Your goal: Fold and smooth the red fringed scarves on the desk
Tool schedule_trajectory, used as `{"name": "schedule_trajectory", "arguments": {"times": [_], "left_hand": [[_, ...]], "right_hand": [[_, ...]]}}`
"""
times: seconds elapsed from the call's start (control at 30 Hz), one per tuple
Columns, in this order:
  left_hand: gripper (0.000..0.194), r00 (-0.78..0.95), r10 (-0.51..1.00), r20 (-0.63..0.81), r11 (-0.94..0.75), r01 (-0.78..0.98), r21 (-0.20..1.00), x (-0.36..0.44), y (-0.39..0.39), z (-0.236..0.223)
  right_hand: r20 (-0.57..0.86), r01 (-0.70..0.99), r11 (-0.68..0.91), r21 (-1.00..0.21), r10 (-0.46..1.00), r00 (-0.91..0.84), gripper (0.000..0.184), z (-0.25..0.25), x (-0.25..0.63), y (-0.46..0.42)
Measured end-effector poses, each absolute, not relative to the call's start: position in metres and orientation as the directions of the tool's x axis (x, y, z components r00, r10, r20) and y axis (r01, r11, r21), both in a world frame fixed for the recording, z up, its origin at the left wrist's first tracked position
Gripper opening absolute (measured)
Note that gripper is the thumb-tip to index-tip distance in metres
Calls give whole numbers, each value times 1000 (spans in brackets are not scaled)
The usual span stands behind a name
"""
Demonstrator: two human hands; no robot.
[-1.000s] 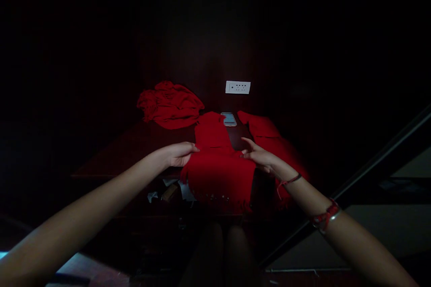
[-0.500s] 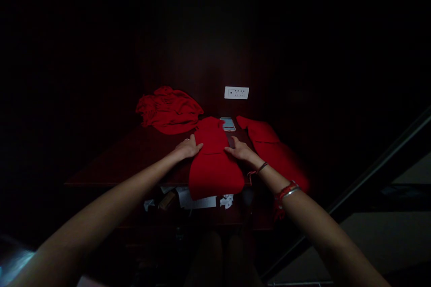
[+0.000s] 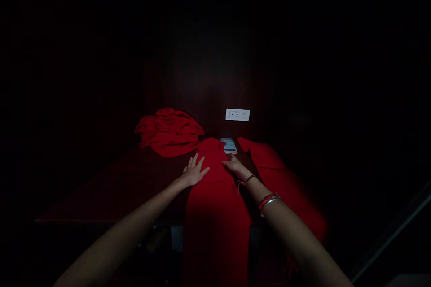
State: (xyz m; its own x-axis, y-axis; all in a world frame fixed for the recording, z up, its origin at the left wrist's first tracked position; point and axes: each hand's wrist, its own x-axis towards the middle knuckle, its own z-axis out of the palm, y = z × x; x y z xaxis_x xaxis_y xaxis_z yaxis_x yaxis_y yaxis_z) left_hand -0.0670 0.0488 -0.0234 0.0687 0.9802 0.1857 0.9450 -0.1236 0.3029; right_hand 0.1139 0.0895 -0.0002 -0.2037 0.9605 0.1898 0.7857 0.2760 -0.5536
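A long red cloth [image 3: 216, 228] lies folded lengthwise on the dark table, its near end hanging down over the front edge. My left hand [image 3: 194, 172] rests with fingers spread on the cloth's left edge. On the opposite edge lies my right hand [image 3: 234, 165], thumb stretched onto the fabric and fingers apart, partly in shadow. A phone [image 3: 230, 146] with a lit screen lies just beyond my right hand, partly covered by the cloth's far end.
A crumpled red cloth [image 3: 171, 134] sits at the back left. Another folded red cloth [image 3: 286, 179] runs along the right side, over the table [image 3: 111, 193]. A white socket plate [image 3: 237, 115] is on the wall behind. The surroundings are very dark.
The red cloth's near end now hangs much further down past the table edge. My left hand's fingers have spread flatter. The whole view has shifted, so things sit lower.
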Motion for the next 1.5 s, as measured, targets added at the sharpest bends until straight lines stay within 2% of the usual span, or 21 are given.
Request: {"name": "schedule_trajectory", "arguments": {"times": [0.07,0.13,0.27,0.37,0.43,0.53,0.6,0.67,0.73,0.87,0.93,1.0,1.03,1.13,1.2,1.27,1.3,1.37,1.5], "left_hand": [[56,22,951,308,-133,929,345,-75,65,-17],[50,53,926,375,-190,921,340,-83,83,-10],[45,306,917,256,-379,870,315,-92,104,-4],[44,310,928,206,-365,869,333,-89,95,-5],[44,294,932,212,-347,893,287,-85,74,-5],[45,247,957,154,-272,947,172,-83,28,2],[47,136,987,87,-143,987,79,-83,-6,10],[47,58,995,78,-57,998,-8,-87,-31,20],[47,61,994,93,-55,996,-65,-95,-43,28],[53,128,991,34,-128,992,-4,-112,-38,33],[59,127,984,128,-130,991,15,-114,-29,29],[64,203,955,216,-212,977,22,-114,-19,23],[65,256,947,194,-268,963,37,-113,-13,19],[68,347,937,-46,-340,932,124,-118,4,6],[67,346,929,-133,-325,932,159,-125,13,0],[66,349,927,-138,-323,930,176,-133,18,-3],[66,346,927,-142,-319,930,182,-136,20,-3],[68,341,925,-165,-309,932,189,-139,21,-2],[72,341,914,-220,-297,932,209,-144,16,5]], "right_hand": [[147,786,221,-577,975,-166,48,3,111,97],[96,791,156,-591,988,-123,51,5,107,100],[39,798,73,-599,997,-62,57,5,103,99],[40,791,70,-608,998,-58,64,2,107,95],[60,773,113,-625,994,-96,67,0,111,90],[79,691,260,-674,956,-282,67,0,113,81],[84,612,378,-695,888,-453,67,2,106,75],[104,539,488,-687,800,-592,67,5,93,71],[127,492,568,-659,729,-672,68,6,78,72],[94,505,590,-630,703,-705,72,5,51,86],[71,529,582,-618,711,-700,73,4,43,92],[65,550,576,-605,724,-687,72,4,41,94],[65,564,564,-603,740,-670,72,5,42,92],[-2,624,439,-646,817,-576,67,12,59,75],[-144,652,282,-704,842,-520,69,18,81,56],[-331,648,106,-754,792,-514,77,23,105,35],[-377,647,46,-761,780,-499,78,24,115,25],[-394,645,-9,-764,798,-456,67,24,128,7],[-437,571,-109,-814,763,-477,23,17,131,-8]]}}
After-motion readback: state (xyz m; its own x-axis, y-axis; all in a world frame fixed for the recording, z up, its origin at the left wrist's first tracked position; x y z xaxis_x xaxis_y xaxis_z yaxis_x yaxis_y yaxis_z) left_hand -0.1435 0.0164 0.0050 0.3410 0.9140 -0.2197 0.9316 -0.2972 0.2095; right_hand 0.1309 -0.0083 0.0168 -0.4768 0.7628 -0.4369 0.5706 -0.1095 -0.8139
